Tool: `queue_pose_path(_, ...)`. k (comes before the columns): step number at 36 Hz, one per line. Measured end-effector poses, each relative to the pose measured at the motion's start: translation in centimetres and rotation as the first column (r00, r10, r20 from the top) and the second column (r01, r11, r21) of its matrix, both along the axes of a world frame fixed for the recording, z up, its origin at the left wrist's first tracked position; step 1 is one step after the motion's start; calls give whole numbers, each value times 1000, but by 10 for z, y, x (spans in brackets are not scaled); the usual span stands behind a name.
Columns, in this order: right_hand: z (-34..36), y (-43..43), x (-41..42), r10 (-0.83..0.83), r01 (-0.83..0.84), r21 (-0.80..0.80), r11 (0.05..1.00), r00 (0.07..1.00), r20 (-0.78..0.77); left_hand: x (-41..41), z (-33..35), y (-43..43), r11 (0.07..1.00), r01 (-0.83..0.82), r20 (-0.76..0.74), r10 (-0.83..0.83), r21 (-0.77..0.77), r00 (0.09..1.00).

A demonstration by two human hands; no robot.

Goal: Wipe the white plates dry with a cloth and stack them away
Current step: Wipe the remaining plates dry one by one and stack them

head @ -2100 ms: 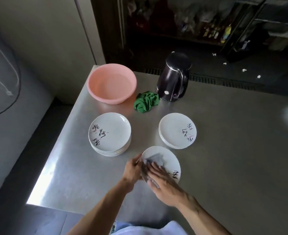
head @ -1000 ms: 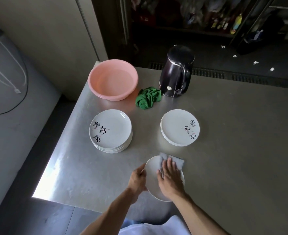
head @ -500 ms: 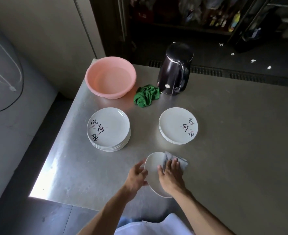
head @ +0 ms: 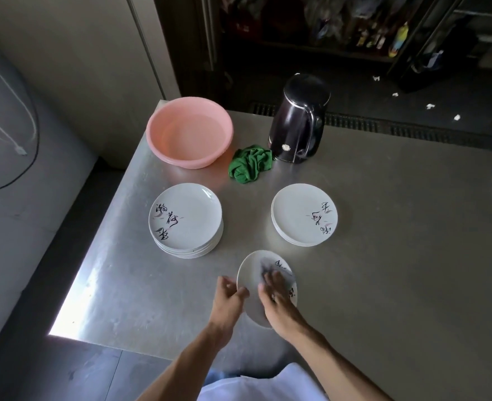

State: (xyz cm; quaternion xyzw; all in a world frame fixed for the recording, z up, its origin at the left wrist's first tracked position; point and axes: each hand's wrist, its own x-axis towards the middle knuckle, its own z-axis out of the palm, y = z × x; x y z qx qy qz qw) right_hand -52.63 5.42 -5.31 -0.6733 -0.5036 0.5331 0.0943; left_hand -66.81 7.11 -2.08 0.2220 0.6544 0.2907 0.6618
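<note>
- A round white glazed plate [head: 252, 285] with black brush lettering is held tilted just over the brushed steel table [head: 398, 256], in front of two plate stacks.
- The left hand [head: 228, 296] grips its left rim. The right hand [head: 278, 305] presses a soft grey cloth [head: 268, 266] on its face, fingers apparently flat, though blurred.
- Judging by layout, the shorter right stack [head: 304, 214] is dried plates and the taller left stack [head: 185, 219] awaits wiping, so several plates likely remain.
</note>
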Motion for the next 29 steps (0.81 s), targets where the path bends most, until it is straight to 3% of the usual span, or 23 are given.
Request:
queue_pose_path(2,1,-5,-4,93,-80,127,989,991,-98,1,3,0,999,37,5,-37,-12,999)
queue_pose_path(4,-4,-7,-6,182,-168,210,963,982,-48,0,4,-3,998,52,59,-50,-28,997)
queue_pose_path(7,-14,-3,1,199,-239,171,956,955,221,-7,-3,-9,996,77,112,-72,-40,991)
queue_pose_path(10,-13,5,7,87,-111,30,993,898,432,-10,-2,-7,992,127,106,-124,-14,987)
queue_pose_path(12,-12,3,4,93,-126,73,989,934,344,-8,2,-4,983,185,97,-186,19,978)
queue_pose_path(15,-6,-7,-1,243,-257,238,937,966,87,-6,5,-2,973,229,110,-232,32,967)
queue_pose_path(17,-6,-10,2,312,-317,290,903,948,67,-7,5,-4,968,248,121,-250,34,961)
queue_pose_path(20,-13,-7,6,237,-306,246,920,932,275,-10,4,-6,976,212,136,-216,41,967)
queue_pose_path(23,-10,1,7,101,-161,89,983,877,469,-10,-1,-9,997,75,177,-74,1,981)
queue_pose_path(25,-9,3,3,79,-114,75,991,925,371,-8,-4,-9,999,26,165,-22,-24,986)
queue_pose_path(27,-5,0,-3,89,-106,131,986,988,125,-7,-1,-7,1000,9,131,-6,-25,991)
queue_pose_path(29,1,-3,-5,160,-144,214,966,985,-62,-6,5,-5,998,62,92,-61,-5,994)
